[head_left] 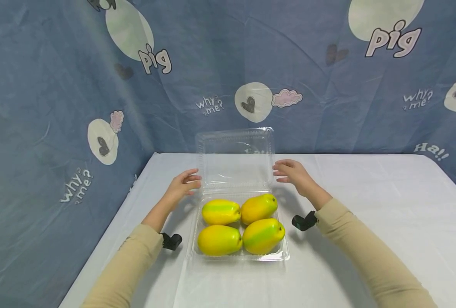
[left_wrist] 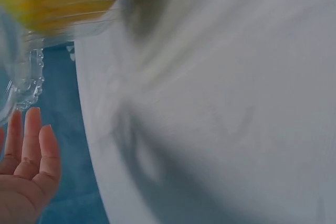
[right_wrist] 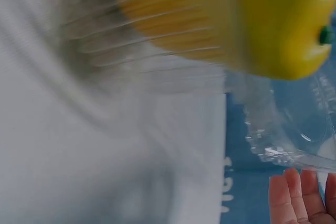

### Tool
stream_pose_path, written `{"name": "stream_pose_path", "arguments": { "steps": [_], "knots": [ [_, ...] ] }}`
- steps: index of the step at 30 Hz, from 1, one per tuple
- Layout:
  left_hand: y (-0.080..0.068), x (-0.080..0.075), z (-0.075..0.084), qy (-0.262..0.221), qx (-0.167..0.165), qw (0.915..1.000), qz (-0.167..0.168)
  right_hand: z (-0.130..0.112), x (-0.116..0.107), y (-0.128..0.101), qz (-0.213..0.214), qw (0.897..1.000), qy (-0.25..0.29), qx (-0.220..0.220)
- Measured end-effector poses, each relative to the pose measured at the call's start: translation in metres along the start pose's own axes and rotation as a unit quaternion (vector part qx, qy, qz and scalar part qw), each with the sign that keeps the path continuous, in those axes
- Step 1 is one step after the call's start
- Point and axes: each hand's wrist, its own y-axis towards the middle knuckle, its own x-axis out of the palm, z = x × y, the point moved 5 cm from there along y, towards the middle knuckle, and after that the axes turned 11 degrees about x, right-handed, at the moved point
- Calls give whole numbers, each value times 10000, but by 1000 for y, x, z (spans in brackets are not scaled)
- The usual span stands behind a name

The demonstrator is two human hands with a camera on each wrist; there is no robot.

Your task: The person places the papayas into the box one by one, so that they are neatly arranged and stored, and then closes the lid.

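A clear plastic clamshell box [head_left: 251, 258] lies on the table with its transparent lid [head_left: 236, 164] raised at the back. Inside the base sit several smooth yellow fruits with green streaks, resembling mangoes or papayas, among them a front-left fruit [head_left: 219, 241] and a front-right fruit [head_left: 263, 236]. At the lid's left edge is my left hand [head_left: 183, 185], fingers relaxed and slightly bent. My right hand [head_left: 292, 174] is at the right edge, fingers extended toward the lid. Both wrist views show fingertips close to the lid's edge; whether they touch it cannot be told.
White cloth covers the table [head_left: 385, 222]. Behind and to the left hangs a blue printed curtain [head_left: 181, 64]. Small black cameras, one on the left wrist [head_left: 171, 241] and one on the right wrist [head_left: 304, 221], jut inward beside the box.
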Motion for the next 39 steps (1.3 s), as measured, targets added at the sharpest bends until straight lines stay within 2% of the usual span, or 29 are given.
{"name": "stream_pose_path", "arguments": {
  "steps": [11, 16, 21, 26, 31, 39],
  "knots": [
    [-1, -12, 28, -184, 264, 9991, 266, -35, -5, -24, -39, 9989, 115, -454],
    [-10, -16, 37, -169, 456, 9980, 398, -46, -5, -40, -28, 9975, 83, -695],
    [-24, -19, 44, -28, 513, 9977, 441, -50, -5, -57, -3, 9973, -107, -730],
    [-39, -22, 51, 308, 647, 9971, 261, -47, -3, -76, -18, 9972, -302, -685],
    [-53, -23, 53, 641, 914, 9937, -89, -40, -1, -92, -27, 9957, -502, -781],
    [-74, -20, 53, 639, 984, 9924, -373, -24, 1, -109, -133, 9935, -722, -872]
  ]
}}
